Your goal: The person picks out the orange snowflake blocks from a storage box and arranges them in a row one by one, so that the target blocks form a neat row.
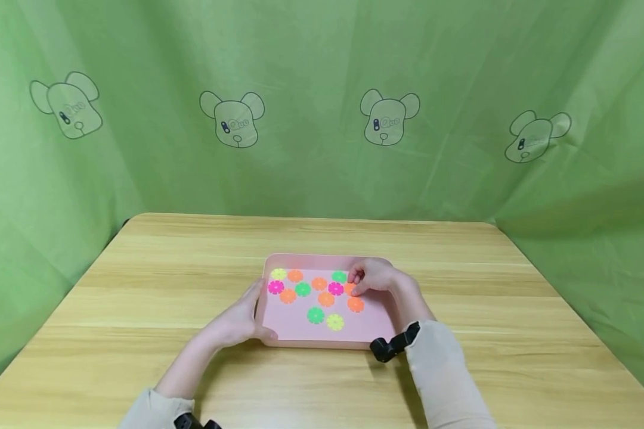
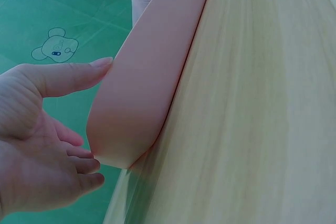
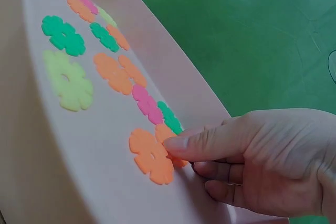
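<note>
"Now, how is the orange disc [image 1: 349, 288] likely to be handling?"

"Judging by its thin, notched body, it is probably behaving as a light, fairly stiff plastic part, and its flat face may be sliding easily on the pink tray [image 1: 292, 326]. Opposite points of the notched rim are offering the surer hold; pressure on the face alone is inviting a skid."

"Which way is it pointing?"

"Its broad face is pointing mainly upward. Being round, it is presenting no long axis; any slight tilt is being masked by the thumb."

"And the hands?"

"The right hand [image 1: 378, 275] is pinching narrowly at this disc, thumb on its face; fingertip contact underneath is not showing. The left hand [image 1: 240, 322] is spanning wide and holding the tray's near-left corner."

"Location?"

"The disc is lying toward the tray's right end, between a magenta disc [image 1: 335, 288] and the right hand's palm, with a second orange disc [image 1: 356, 304] just nearer the person. The tray is resting on the desk [image 1: 515, 333], its long axis running left to right. Beyond, a green curtain [image 1: 311, 179] is hanging."
</note>
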`<state>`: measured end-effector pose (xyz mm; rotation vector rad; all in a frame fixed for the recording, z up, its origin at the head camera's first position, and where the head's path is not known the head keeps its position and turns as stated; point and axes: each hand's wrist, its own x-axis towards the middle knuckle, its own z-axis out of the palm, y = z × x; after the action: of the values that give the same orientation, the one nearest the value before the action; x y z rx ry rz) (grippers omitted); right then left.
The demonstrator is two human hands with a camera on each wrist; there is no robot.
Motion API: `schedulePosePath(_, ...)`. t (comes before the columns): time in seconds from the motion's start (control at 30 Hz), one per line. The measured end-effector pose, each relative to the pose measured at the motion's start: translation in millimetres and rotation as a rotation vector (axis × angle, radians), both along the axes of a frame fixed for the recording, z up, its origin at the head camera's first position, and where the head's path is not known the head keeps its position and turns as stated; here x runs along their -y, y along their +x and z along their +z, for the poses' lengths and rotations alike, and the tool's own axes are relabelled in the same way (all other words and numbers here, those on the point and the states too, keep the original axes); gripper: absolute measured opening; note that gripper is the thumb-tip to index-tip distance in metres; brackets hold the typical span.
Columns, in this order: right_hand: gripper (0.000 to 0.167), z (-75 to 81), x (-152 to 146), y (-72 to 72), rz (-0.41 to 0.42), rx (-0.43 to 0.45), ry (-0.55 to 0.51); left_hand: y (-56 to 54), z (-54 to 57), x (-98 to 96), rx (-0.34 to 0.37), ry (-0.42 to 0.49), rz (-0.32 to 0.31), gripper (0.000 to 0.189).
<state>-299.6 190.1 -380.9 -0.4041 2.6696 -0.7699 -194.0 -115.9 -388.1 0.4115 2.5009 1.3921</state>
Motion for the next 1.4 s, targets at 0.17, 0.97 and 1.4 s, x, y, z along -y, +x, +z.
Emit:
schedulePosePath(0.17,0.022,0.7,1,0.5,0.011,-0.021,0.000,0.2,0.6,0.2,-0.001,-0.003,-0.001,0.112)
schedulePosePath(0.97,0.012,-3.8,-12,-0.3,-0.009,0.099,-0.336,0.6,0.7,-0.5,0.001,-0.012,-0.001,0.112)
schedulePosePath(1.4,0.023,15.4,-26,4.2,-0.062,0.045,-0.461,-0.9,0.9,3.9,0.047,0.078,-0.012,0.112)
